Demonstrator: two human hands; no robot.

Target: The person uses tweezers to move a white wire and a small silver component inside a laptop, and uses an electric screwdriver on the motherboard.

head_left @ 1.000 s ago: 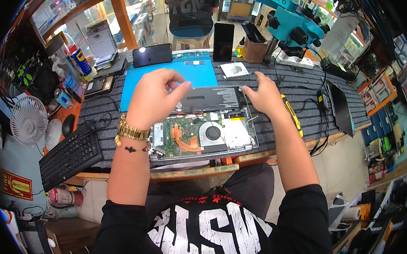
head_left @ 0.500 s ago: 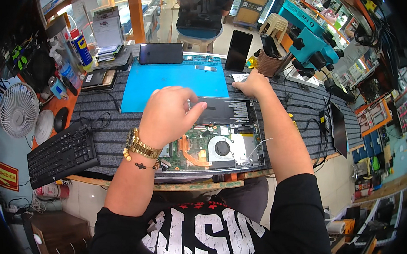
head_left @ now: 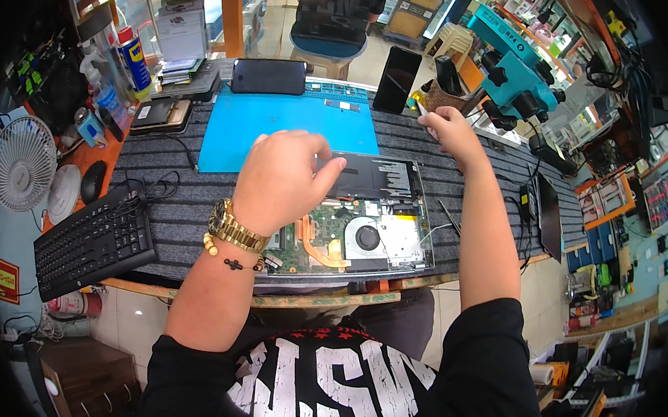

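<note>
An opened laptop base [head_left: 301, 241] lies on the striped grey mat, its green circuit board, copper heat pipe [head_left: 310, 245], round fan [head_left: 363, 238] and black battery [head_left: 374, 178] bare. Over its left part my left hand [head_left: 286, 179] is curled with the thumb sticking out; the fingertips are hidden, so what they hold cannot be made out. My right hand [head_left: 453, 135] is beyond the laptop at the right, fingers pinched on something small and pale that I cannot name. Beside the laptop's right edge, under my right forearm, lie slim pointed tweezers [head_left: 448, 215].
Behind the laptop is a blue work mat [head_left: 285, 133] bearing a dark phone [head_left: 268, 77]. Another phone [head_left: 397, 80] stands upright near a woven basket [head_left: 442, 99] and a teal microscope [head_left: 510, 74]. A keyboard [head_left: 95, 243] and fan [head_left: 23, 163] are left. Someone sits beyond the table.
My right hand has lifted and moved right, away from the pale item's spot on the mat, which now shows bare. My left hand stays over the laptop, shifted slightly. The view has tilted a little.
</note>
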